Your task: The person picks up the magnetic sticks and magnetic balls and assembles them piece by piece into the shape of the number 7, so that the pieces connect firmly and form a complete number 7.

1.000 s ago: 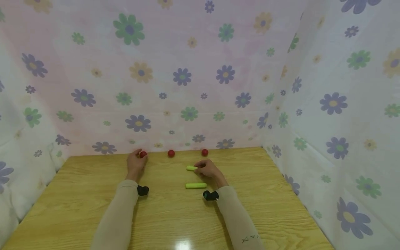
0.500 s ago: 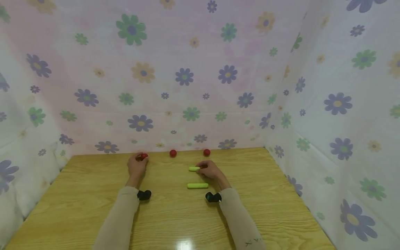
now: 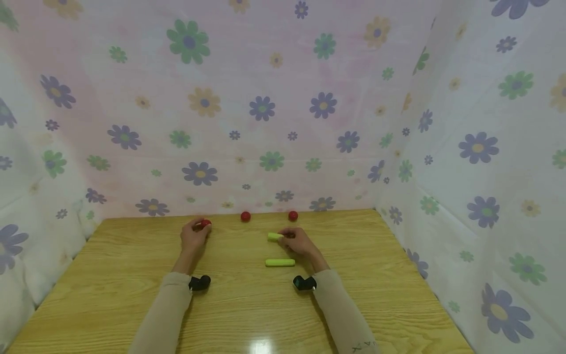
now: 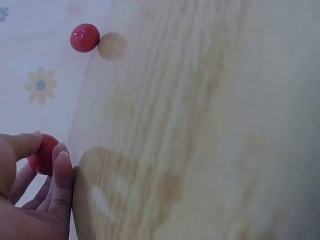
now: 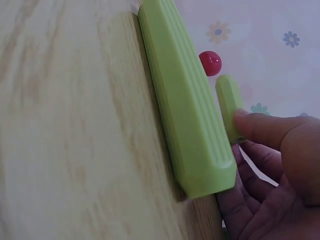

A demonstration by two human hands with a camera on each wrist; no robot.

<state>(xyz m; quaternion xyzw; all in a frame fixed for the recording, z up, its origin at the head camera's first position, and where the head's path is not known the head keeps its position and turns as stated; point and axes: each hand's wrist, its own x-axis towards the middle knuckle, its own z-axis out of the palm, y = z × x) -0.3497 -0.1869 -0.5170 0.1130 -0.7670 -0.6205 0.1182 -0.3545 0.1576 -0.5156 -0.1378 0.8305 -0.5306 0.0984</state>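
Observation:
At the back left of the table, my left hand [image 3: 193, 237] pinches a small red ball [image 3: 206, 223] between thumb and fingers. The left wrist view shows that same ball [image 4: 48, 152], partly covered by the fingertips. My right hand [image 3: 299, 242] holds one end of a short light green stick [image 3: 274, 236]; the thumb lies on it, and the fingers hide its right part. Nearer to me a second light green stick [image 3: 280, 263] lies crosswise on the wood. In the right wrist view this ridged stick [image 5: 185, 100] looms large in front of the held one.
Two more red balls, a middle one [image 3: 245, 216] and a right one [image 3: 293, 216], sit along the back edge of the wooden table [image 3: 239, 309]. Flower-printed cloth [image 3: 239, 162] rises behind and at both sides. Each wrist carries a small black camera.
My left hand has drawn the red ball slightly away from the back edge, towards me. The green stick in my right hand has tilted a little. The camera view has shifted slightly.

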